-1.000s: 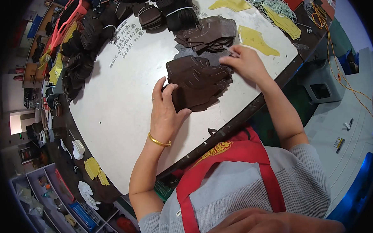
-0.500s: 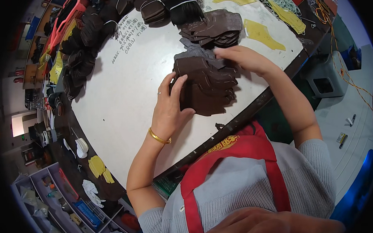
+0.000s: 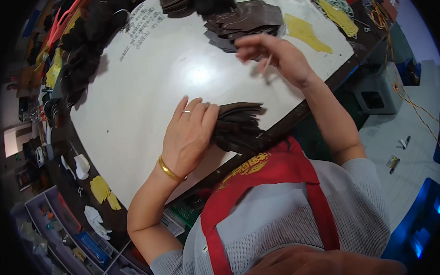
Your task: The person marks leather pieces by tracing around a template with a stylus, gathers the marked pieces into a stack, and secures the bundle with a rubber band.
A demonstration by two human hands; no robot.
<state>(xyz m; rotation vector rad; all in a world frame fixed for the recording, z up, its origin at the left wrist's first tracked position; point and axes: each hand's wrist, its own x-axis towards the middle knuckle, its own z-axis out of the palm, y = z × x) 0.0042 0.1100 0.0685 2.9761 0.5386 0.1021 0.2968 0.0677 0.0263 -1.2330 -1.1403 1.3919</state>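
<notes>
My left hand [image 3: 188, 133], with a ring and a gold bangle, is closed round a stack of dark brown cut pieces [image 3: 241, 124] by the table's near edge. The pieces look like leather or cloth, and their layers fan out toward the right. Above and to the right, my right hand [image 3: 275, 58] is raised over the table, its bent fingers blurred. A thin pale strand [image 3: 267, 66] shows at those fingers; its exact kind is unclear. Just beyond that hand lies another pile of brown cut pieces [image 3: 247, 21], some marked with pale lines.
The white table [image 3: 146, 101] carries handwriting at its far left. Dark bundles [image 3: 89, 57] line its left and far sides. Yellow pieces [image 3: 306, 33] and a heap of pale strings [image 3: 329, 0] lie at the right. A grey stool [image 3: 376, 91] stands beside the table.
The brown stack has come nearer the table's front edge with my left hand, and its layers are now bunched. My right hand has left the stack and lifted, showing a pale strand.
</notes>
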